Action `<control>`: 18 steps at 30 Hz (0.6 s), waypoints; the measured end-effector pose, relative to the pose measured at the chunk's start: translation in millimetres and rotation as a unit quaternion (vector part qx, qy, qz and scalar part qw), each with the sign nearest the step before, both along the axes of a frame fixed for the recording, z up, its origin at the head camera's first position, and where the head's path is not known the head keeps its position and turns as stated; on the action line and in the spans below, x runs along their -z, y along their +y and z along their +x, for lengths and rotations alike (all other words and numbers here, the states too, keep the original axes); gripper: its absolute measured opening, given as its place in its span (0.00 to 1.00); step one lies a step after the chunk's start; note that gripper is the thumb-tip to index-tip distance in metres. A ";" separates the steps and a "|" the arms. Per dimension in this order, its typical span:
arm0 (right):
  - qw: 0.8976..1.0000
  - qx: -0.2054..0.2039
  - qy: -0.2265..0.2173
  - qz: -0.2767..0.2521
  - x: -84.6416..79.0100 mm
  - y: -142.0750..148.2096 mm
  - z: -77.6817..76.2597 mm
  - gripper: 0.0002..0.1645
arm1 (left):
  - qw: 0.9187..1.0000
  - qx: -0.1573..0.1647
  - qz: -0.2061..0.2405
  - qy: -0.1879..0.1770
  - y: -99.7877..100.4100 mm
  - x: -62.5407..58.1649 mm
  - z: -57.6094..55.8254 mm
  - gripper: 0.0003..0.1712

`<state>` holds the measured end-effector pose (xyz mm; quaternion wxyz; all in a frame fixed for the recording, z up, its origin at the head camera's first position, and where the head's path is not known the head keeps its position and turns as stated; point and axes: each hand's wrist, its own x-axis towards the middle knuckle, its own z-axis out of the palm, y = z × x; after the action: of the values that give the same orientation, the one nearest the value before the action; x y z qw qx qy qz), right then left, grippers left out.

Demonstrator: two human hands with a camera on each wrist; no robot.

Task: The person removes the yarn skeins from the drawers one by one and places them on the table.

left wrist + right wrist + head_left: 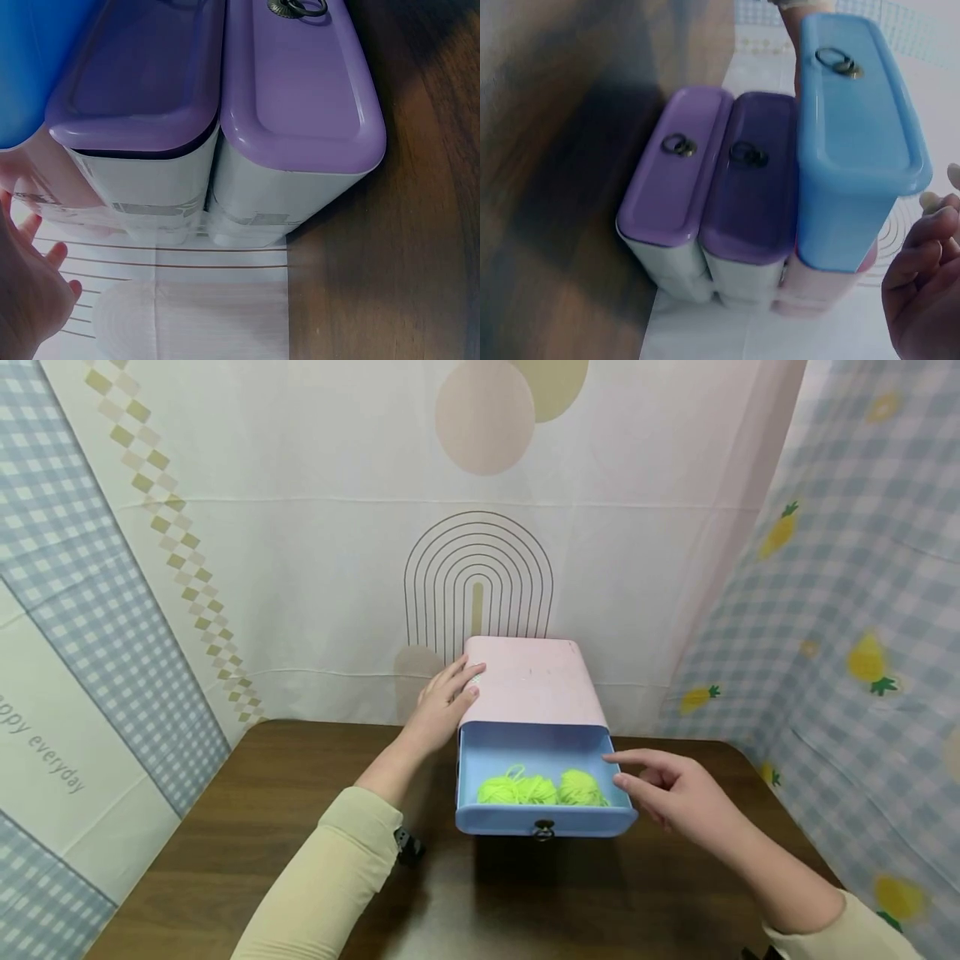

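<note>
A pulled-out blue drawer (495, 820) juts from the pink top case (528, 681) of a stacked drawer unit. Inside it, along the front panel, lie lime-green yarn balls (581, 787). My left hand (438, 706) rests on the left edge of the pink case, fingers extended; the left wrist view shows the same hand (37, 289) beside the case. My right hand (675, 793) is at the drawer's right wall, index finger and thumb extended near the rim, with nothing held. In the right wrist view, its fingers are loosely bent beside the blue drawer (862, 112).
Below the blue drawer are two purple drawers (682, 165) with ring pulls, both pushed in. The unit stands on a dark wooden table (247, 827). A printed white cloth (322, 568) hangs behind, and a checked pineapple cloth (847, 610) hangs at the right.
</note>
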<state>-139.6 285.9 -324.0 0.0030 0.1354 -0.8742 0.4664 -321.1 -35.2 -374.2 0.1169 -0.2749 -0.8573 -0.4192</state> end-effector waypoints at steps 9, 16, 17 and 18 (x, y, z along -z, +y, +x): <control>0.993 -0.047 -0.042 0.097 -6.1 3.5 -23.6 0.26 | 1.000 0.005 0.000 -0.003 1.6 1.3 0.3 0.29; 0.973 -0.107 -0.068 0.192 -18.9 0.5 -37.4 0.25 | 1.000 0.006 0.006 -0.006 0.5 1.2 -0.3 0.30; 0.970 -0.113 -0.073 0.202 -21.1 -0.3 -39.1 0.26 | 1.000 0.005 0.006 -0.007 0.5 1.2 -0.5 0.30; 0.967 -0.120 -0.080 0.210 -23.3 -1.3 -40.7 0.26 | 1.000 0.004 0.006 -0.007 0.4 1.2 -0.7 0.30</control>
<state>-180.3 284.6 -300.8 -0.1512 0.1988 -0.9273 0.2788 -321.8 -34.8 -375.4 0.1105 -0.2750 -0.8546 -0.4264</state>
